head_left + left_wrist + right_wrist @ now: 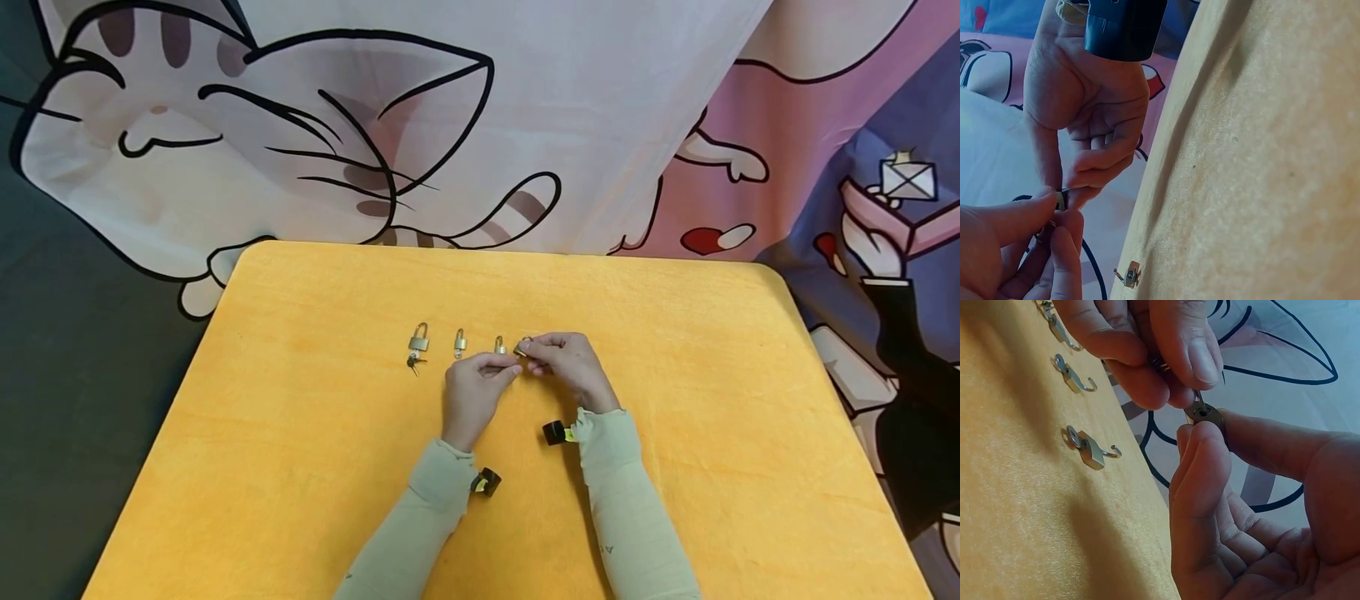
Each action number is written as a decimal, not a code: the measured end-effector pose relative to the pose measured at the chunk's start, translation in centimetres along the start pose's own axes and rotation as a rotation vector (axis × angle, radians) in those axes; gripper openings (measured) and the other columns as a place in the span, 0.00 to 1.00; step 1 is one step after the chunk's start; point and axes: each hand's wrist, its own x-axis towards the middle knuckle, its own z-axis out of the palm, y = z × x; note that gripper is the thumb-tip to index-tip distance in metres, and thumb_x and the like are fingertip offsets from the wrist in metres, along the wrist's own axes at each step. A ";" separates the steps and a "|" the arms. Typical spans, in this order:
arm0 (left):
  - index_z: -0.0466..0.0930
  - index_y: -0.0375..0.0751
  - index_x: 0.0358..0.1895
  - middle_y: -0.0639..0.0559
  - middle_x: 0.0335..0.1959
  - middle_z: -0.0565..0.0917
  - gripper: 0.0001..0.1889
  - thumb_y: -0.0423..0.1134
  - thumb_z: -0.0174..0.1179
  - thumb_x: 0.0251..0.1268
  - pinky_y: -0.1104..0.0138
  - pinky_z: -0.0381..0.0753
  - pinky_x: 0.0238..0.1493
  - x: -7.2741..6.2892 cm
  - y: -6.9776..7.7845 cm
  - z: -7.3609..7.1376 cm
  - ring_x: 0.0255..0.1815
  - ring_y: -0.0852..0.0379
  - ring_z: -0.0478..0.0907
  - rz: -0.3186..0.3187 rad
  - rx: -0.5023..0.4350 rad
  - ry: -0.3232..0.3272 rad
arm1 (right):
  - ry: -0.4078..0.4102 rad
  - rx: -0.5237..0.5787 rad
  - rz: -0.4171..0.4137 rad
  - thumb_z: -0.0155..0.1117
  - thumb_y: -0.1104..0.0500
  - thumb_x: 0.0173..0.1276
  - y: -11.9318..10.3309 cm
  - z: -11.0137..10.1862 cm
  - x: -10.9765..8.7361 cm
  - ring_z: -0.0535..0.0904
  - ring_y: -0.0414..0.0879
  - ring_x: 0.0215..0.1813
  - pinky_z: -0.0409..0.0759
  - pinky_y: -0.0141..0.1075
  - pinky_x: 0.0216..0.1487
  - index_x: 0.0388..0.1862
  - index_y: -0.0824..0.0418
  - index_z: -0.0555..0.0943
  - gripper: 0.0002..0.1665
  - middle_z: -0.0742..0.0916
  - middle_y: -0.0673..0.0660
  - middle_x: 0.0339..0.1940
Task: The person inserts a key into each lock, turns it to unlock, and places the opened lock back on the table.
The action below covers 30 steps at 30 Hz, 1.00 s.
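Note:
Between the thumb and fingers of my right hand (572, 367) is a small brass padlock (1205, 414), its keyhole end turned toward the left hand. My left hand (476, 392) pinches a key (1200, 398), whose shaft meets the keyhole; how deep it sits cannot be told. Metal glints between the left fingers, mostly hidden. Left of the hands, three padlocks lie in a row on the table: a larger padlock (418, 342) with keys, a middle padlock (460, 340), and a padlock (1091, 450) nearest the hands, its hooked shackle standing open.
The yellow table (300, 467) spreads under both arms, its far edge against a hanging cloth (600, 125) printed with cartoon figures. Each wrist carries a small black camera (555, 432). Dark floor (82, 400) shows at the left.

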 end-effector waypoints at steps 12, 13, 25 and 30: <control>0.92 0.47 0.35 0.59 0.30 0.90 0.07 0.42 0.77 0.54 0.66 0.85 0.37 -0.1 0.2 -0.2 0.32 0.64 0.87 -0.071 0.015 -0.029 | -0.002 -0.002 -0.005 0.71 0.59 0.68 0.0 0.2 0.0 0.84 0.43 0.31 0.85 0.33 0.36 0.45 0.73 0.86 0.16 0.89 0.58 0.35; 0.92 0.47 0.34 0.59 0.30 0.90 0.07 0.42 0.77 0.55 0.66 0.85 0.37 -0.1 0.2 -0.3 0.32 0.64 0.87 -0.075 0.016 -0.031 | -0.008 -0.008 -0.009 0.71 0.59 0.68 0.1 0.2 0.0 0.84 0.43 0.31 0.85 0.33 0.37 0.45 0.73 0.86 0.16 0.89 0.59 0.35; 0.92 0.48 0.32 0.60 0.28 0.89 0.04 0.41 0.76 0.55 0.66 0.85 0.38 -0.1 0.2 -0.2 0.33 0.63 0.88 -0.094 -0.018 -0.047 | -0.086 -0.056 -0.043 0.71 0.57 0.68 0.2 0.2 0.0 0.85 0.44 0.31 0.86 0.37 0.39 0.43 0.71 0.87 0.16 0.89 0.58 0.32; 0.88 0.41 0.33 0.53 0.31 0.89 0.09 0.40 0.77 0.54 0.66 0.86 0.39 -0.1 0.1 -0.2 0.34 0.59 0.88 -0.109 -0.050 -0.063 | -0.072 -0.037 -0.046 0.69 0.59 0.69 0.1 0.0 0.0 0.84 0.44 0.31 0.85 0.36 0.38 0.44 0.73 0.85 0.16 0.89 0.59 0.31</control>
